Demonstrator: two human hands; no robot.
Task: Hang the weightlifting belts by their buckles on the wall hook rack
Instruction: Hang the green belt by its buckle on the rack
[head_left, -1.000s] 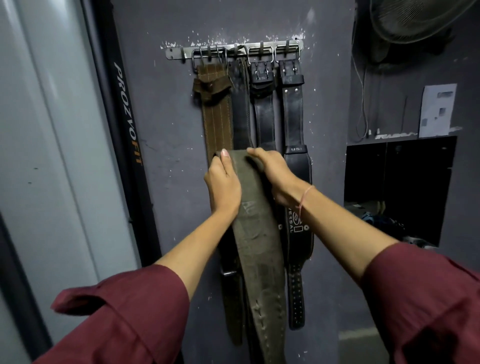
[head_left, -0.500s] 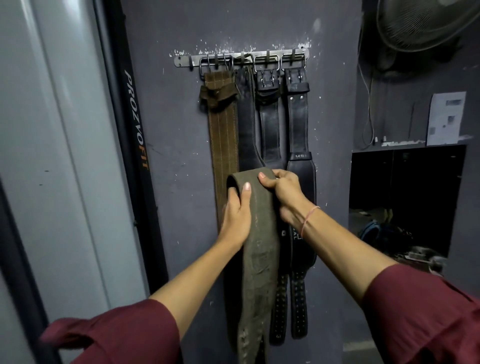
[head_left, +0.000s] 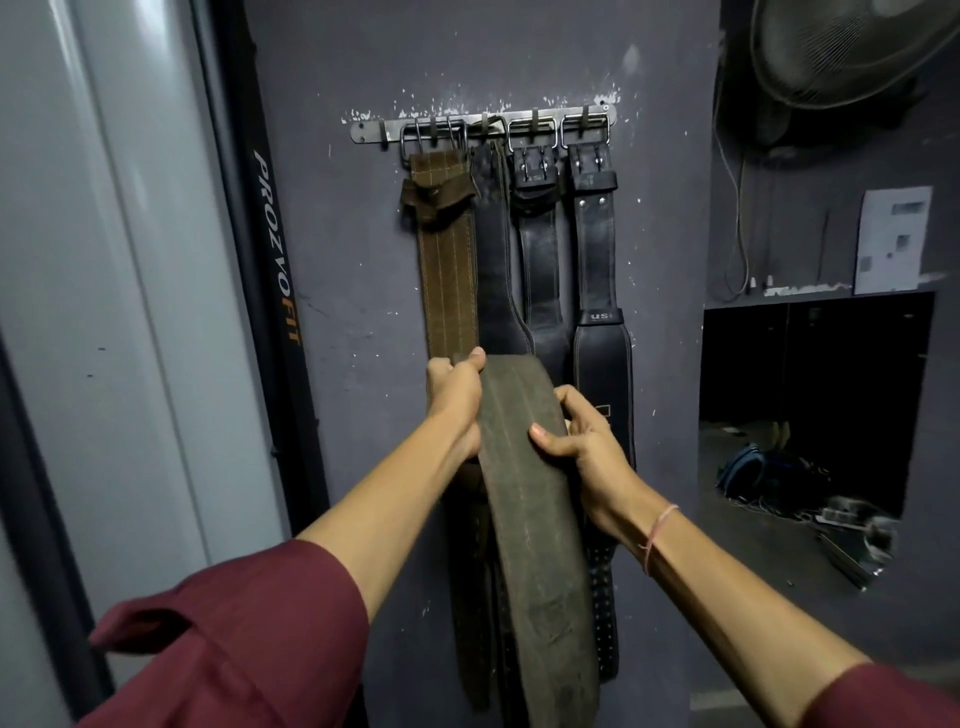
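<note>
Sleeves (head_left: 244, 639) of dark red cloth frame the bottom of the view, with both bare forearms reaching forward to a grey-green belt (head_left: 530, 499) that runs from the lower edge up to a fold between the hands. The left hand (head_left: 457, 400) grips the belt's left edge just under the fold, fingers curled shut around it with the thumb on top. The right hand (head_left: 587, 441) pinches the right edge a little lower, thumb pressed on the front face and fingers wrapped behind. Beyond the fold, four belts hang flat against the grey wall (head_left: 343, 260): a brown belt (head_left: 447, 270) at the left, then three black belts (head_left: 540, 270) side by side. Their metal buckles (head_left: 532, 132) sit over the hook rack (head_left: 483, 122), a steel bar fixed high on the wall. A fan (head_left: 841, 52) is mounted at upper right.
</note>
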